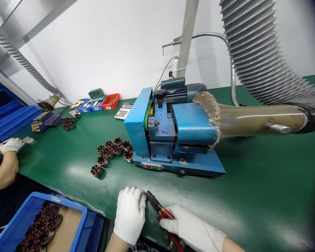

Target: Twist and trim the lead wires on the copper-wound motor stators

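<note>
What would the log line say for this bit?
left hand: closed by pliers' tip | right hand: gripping red-handled pliers | place: green table, blue machine behind

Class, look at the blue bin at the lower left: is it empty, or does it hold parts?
It holds parts. The blue bin shows dark copper-wound stators piled along its left side; bare floor shows on the right.

My left hand (130,213) and right hand (191,227) wear white knit cloth gloves, matt and faintly ribbed. Between my fingers I see pliers (160,210): dull dark metal jaws, glossy red plastic grips. Under my fingertips the green bench mat (252,196) looks smooth with a soft sheen. Just beyond them stands a machine (173,133) in painted blue metal, scuffed. Left of my fingers, the wound parts (112,150) show shiny copper wire.
</note>
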Motion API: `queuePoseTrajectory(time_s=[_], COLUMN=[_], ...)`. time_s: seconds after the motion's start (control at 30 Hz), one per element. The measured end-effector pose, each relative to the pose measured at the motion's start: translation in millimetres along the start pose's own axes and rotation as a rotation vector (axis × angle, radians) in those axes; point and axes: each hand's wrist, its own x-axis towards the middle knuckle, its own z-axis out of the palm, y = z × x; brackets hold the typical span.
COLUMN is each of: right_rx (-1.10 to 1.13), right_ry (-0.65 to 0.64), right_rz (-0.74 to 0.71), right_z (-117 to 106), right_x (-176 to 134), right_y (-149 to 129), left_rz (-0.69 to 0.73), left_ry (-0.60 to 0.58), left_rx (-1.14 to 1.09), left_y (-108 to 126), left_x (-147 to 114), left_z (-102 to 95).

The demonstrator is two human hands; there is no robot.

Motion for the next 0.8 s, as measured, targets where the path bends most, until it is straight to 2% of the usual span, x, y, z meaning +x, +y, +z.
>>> queuePoseTrajectory(time_s=[0.17, 0.33, 0.6, 0.7, 0.8], right_rx=[-0.148, -0.09, -0.122, 0.023, 0.379], right_ry=[0.086, 0.023, 0.153, 0.173, 0.041], right_rz=[0.033, 0.07, 0.036, 0.019, 0.059], right_z=[-2.6, -1.7, 13.9, 15.8, 15.1], right_x=[0.6, 4.4, 9.8, 8.8, 3.9], right_y=[0.3, -4.1, 3.6, 8.7, 10.8], left_rz=[-0.008, 0.0, 0.005, 0.013, 0.026], left_ry=[0.008, 0.001, -0.017, -0.016, -0.027], left_rx=[0.021, 0.048, 0.073, 0.059, 0.041], left_y=[0.3, -0.1, -1.8, -0.9, -2.3], left_x=[-0.1, -0.3, 0.3, 0.2, 0.6], left_z=[0.8, 2.1, 2.9, 0.9, -1.8])
